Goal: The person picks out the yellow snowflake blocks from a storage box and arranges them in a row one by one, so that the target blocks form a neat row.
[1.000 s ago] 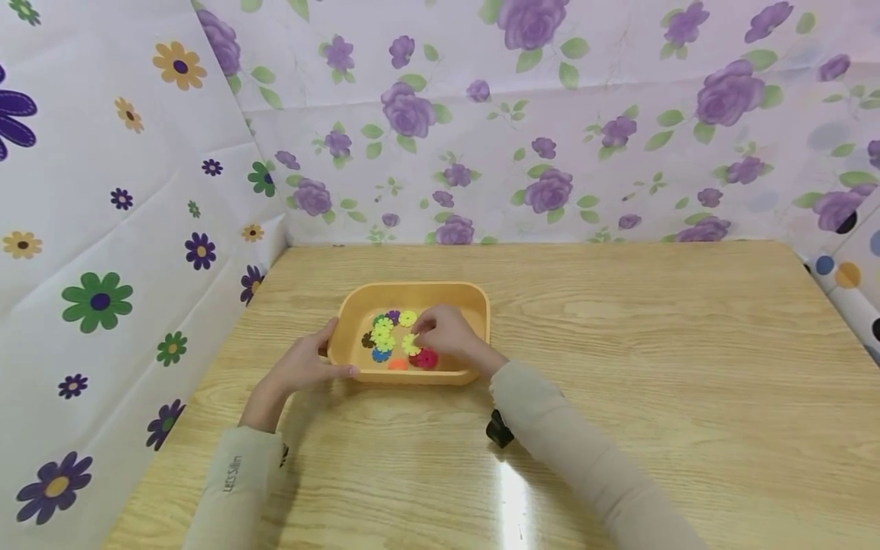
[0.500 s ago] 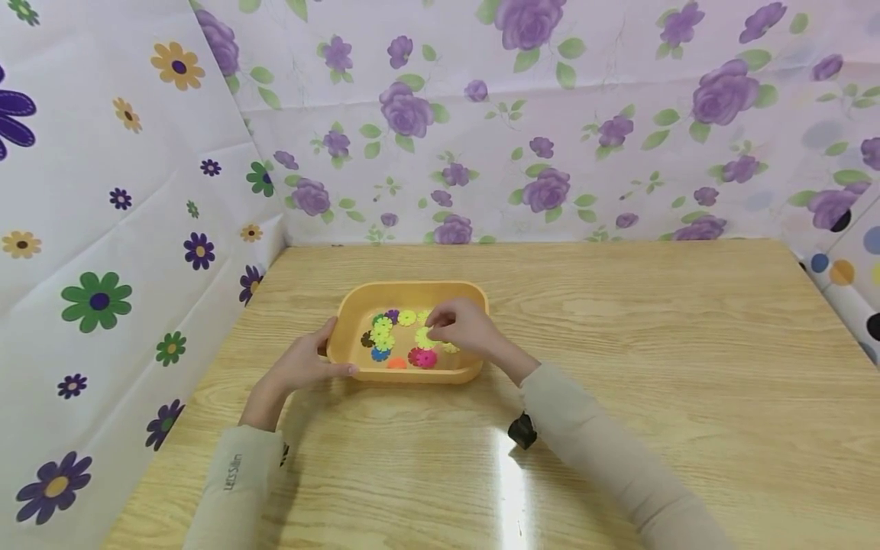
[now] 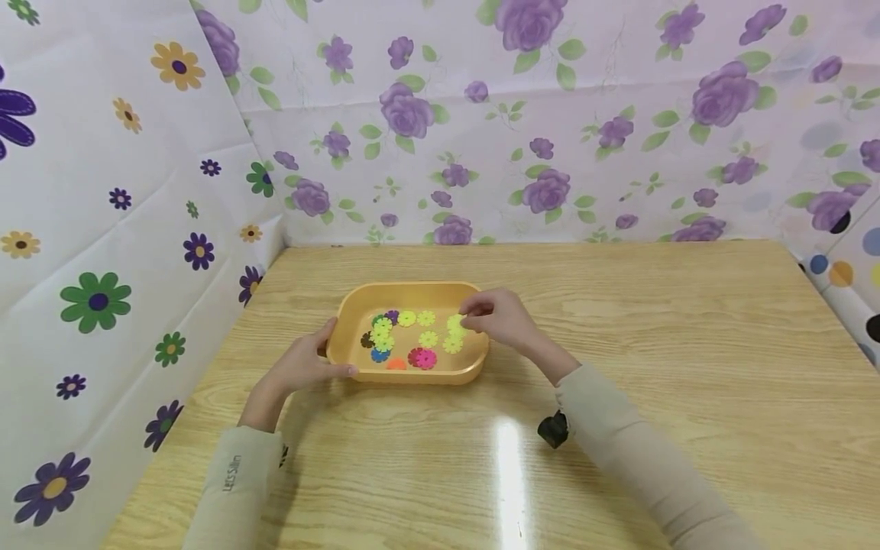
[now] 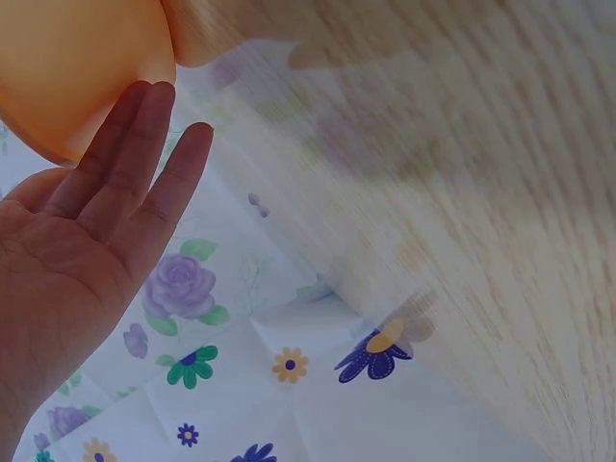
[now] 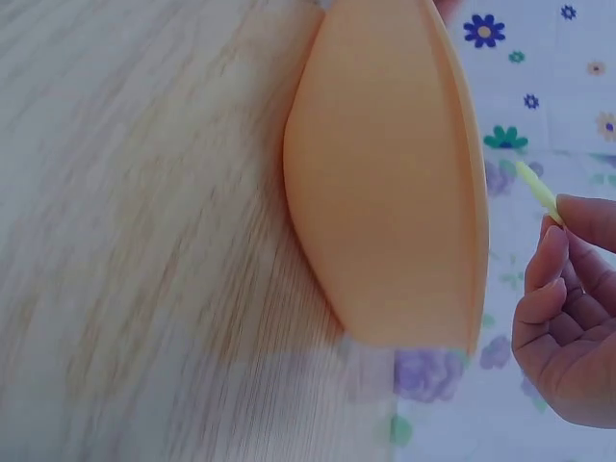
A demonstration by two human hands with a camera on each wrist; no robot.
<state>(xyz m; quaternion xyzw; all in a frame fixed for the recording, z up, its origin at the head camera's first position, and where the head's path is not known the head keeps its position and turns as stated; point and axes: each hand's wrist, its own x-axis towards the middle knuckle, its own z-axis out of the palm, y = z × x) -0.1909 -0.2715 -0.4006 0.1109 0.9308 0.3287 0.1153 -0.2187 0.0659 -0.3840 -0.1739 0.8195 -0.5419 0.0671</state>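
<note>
An orange tray (image 3: 406, 376) holds several flower-shaped discs: yellow ones such as one yellow disc (image 3: 426, 318), plus blue, purple, green, dark, orange and a pink disc (image 3: 426, 359). At the tray's left end, my left hand (image 3: 302, 363) grips the rim, its thumb along the near side; in the left wrist view my left hand (image 4: 106, 221) has its fingers against the tray wall (image 4: 77, 67). Over the tray's right end, my right hand (image 3: 505, 317) pinches a yellow disc (image 5: 537, 188) between thumb and fingertips, seen edge-on in the right wrist view.
The tray stands on a wooden table (image 3: 639, 344). Flower-patterned cloth (image 3: 584, 114) rises behind it, with another flowered cloth (image 3: 137, 252) along the left. A small black object (image 3: 553, 430) is at the right sleeve's cuff.
My right hand has moved right across the tray to its right end, uncovering yellow discs in the middle and right. My left hand keeps its grip on the tray.
</note>
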